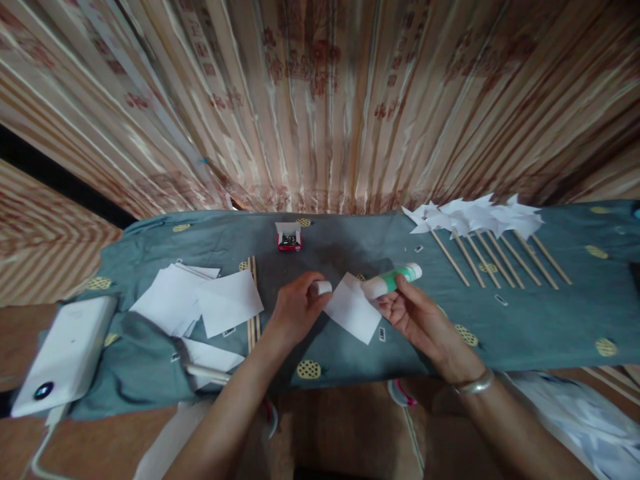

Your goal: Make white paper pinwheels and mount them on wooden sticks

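In my right hand [413, 310] is a green and white glue stick [393, 280], tilted with one end towards the left. Closed fingers of my left hand [299, 303] grip a small white cap [321, 287]. Between the two hands a square sheet of white paper [353, 310] lies on the cloth, turned corner-on. Left of my left hand, thin wooden sticks [253, 293] lie partly beside and under another white sheet [231, 303]. A loose pile of white paper [167, 300] is further left.
A small red box [289, 238] of metal pins stands open at the back. Several white paper pinwheels [480, 217] on sticks lie in a row at the right. A white power bank [70, 353] with a cable rests at the left end. Curtains hang behind the cloth-covered table [350, 367].
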`<state>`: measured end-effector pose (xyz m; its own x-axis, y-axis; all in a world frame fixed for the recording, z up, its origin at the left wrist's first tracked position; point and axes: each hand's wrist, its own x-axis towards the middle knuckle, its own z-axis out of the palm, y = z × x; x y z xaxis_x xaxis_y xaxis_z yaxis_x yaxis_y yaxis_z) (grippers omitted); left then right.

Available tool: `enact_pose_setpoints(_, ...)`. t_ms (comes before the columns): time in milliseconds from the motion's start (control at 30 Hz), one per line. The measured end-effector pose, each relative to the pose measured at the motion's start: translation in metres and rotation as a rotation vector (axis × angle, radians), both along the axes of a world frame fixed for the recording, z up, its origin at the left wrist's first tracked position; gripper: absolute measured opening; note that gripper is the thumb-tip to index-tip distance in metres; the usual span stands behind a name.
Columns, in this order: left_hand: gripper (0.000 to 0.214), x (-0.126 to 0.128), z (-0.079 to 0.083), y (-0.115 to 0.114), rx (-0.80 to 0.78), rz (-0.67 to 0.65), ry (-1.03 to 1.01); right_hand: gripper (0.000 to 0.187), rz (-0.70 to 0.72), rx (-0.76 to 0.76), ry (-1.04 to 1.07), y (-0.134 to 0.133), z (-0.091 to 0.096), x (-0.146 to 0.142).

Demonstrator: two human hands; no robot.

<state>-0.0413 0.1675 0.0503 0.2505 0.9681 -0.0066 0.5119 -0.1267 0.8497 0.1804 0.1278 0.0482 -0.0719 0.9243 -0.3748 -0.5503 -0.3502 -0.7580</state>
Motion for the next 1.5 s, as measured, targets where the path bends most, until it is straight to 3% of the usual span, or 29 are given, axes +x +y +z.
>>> enact_pose_setpoints(100,0.019,-0.011,0.003,0.002,0.123,-0.099,0.297,0.035,0.034,-0.019,0.040,0.000,0.001,0.000)
enact_pose_setpoints(200,0.026,-0.013,0.006,0.001,0.139,-0.159,0.473,0.032,0.016,-0.063,0.085,0.000,0.002,0.000)
enact_pose_setpoints(467,0.024,-0.005,0.005,-0.001,0.226,-0.184,0.610,0.031,-0.029,-0.080,0.048,-0.002,0.001,0.000)
enact_pose_setpoints(767,0.036,-0.005,-0.003,0.006,0.202,-0.131,0.547,0.030,-0.191,-0.018,-0.158,0.001,0.001,0.006)
enact_pose_setpoints(900,0.035,-0.007,0.000,0.006,0.196,-0.139,0.563,0.028,-0.144,-0.017,-0.158,0.002,0.004,0.008)
enact_pose_setpoints(1100,0.043,-0.007,0.001,0.004,0.326,-0.164,0.607,0.031,-0.047,-0.055,-0.093,0.003,0.006,0.006)
enact_pose_setpoints(1333,0.045,-0.008,-0.007,0.000,0.361,-0.186,0.516,0.028,-0.083,-0.047,-0.209,0.004,0.004,0.004)
enact_pose_setpoints(1500,0.033,-0.009,-0.014,0.000,0.315,-0.190,0.476,0.029,-0.105,-0.060,-0.263,0.003,0.004,0.003)
